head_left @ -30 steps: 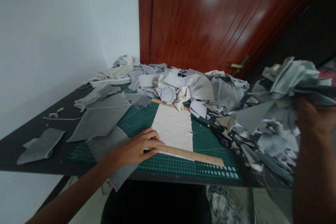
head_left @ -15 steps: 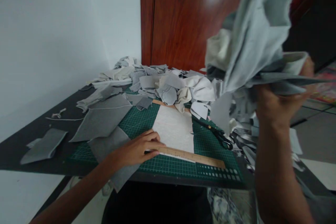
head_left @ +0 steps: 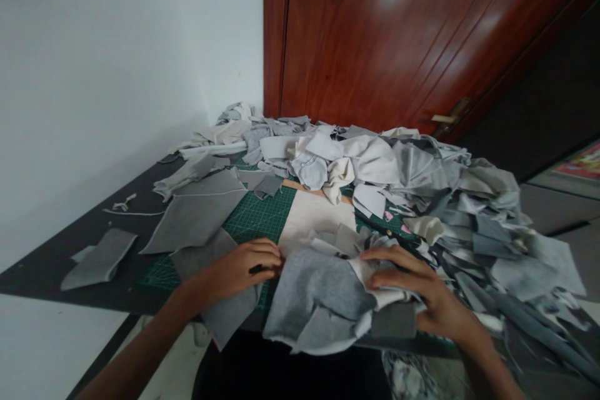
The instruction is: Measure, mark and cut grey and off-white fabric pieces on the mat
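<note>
A bundle of grey and off-white fabric scraps (head_left: 323, 294) lies at the table's front edge, one grey piece drooping over it. My right hand (head_left: 417, 287) grips the bundle from the right, fingers bent over its top. At the left side of the bundle is my left hand (head_left: 250, 269), its fingertips closed together; what they hold, if anything, is hidden. Beneath, a pale cloth piece (head_left: 312, 212) lies on the green cutting mat (head_left: 255, 215), its near part covered by the bundle. The wooden ruler and most of the scissors are out of sight under the scraps.
Heaped fabric scraps (head_left: 375, 159) run along the back, and more scraps (head_left: 506, 244) cover the right side. Flat grey pieces (head_left: 197, 206) and a folded grey piece (head_left: 100, 256) lie to the left. A wooden strip (head_left: 300, 185) shows behind the pale cloth. Behind stands a wooden door (head_left: 365, 44).
My right hand has come down from the upper right with the fabric bundle, which now rests at the front of the mat over the ruler and pale cloth. My left hand stays nearly in place.
</note>
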Available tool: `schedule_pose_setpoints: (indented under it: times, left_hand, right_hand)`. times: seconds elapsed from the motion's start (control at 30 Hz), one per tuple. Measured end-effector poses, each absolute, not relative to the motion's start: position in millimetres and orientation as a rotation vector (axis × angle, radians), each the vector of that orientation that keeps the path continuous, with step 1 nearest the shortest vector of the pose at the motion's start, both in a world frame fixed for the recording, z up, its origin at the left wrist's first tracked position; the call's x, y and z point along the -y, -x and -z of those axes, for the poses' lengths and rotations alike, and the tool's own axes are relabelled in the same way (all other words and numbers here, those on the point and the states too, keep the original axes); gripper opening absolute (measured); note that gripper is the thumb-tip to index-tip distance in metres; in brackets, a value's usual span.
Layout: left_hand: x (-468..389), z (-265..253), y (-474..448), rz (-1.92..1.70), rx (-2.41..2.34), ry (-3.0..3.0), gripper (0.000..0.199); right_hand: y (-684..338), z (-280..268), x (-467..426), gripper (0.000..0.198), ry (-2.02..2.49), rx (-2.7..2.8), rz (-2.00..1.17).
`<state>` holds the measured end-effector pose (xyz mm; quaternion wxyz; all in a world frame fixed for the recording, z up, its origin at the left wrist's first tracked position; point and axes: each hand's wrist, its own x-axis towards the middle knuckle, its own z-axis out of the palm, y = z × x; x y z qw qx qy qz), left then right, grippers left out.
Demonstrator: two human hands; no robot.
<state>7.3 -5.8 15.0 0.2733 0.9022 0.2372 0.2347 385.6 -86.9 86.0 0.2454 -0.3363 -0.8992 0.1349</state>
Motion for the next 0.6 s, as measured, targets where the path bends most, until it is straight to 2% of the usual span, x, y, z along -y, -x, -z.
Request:
schedule_pose_setpoints:
  times: [0.2, 0.3, 0.43, 0.6]
  left_hand:
    - [9, -19, 2, -0.522, -0.913, -2.311, 0.031]
    - [18, -45, -8, -0.586, -1.002, -2.354, 0.033]
    - [23, -77, -49, -0.668, -0.934, -2.479, 0.034]
    - [1, -51, -107, -0.578, -0.915, -2.519, 0.042]
  right_hand:
    - [-395, -78, 99, 0.034, 1.105, 2.46, -0.453]
    - [-384, -56, 102, 0.04, 1.228, 2.403, -0.53]
    - [-376, -39, 105, 0.038, 1.252, 2.347, -0.552]
    - [-375, -41, 110, 0.049, 1.3, 2.332, -0.488]
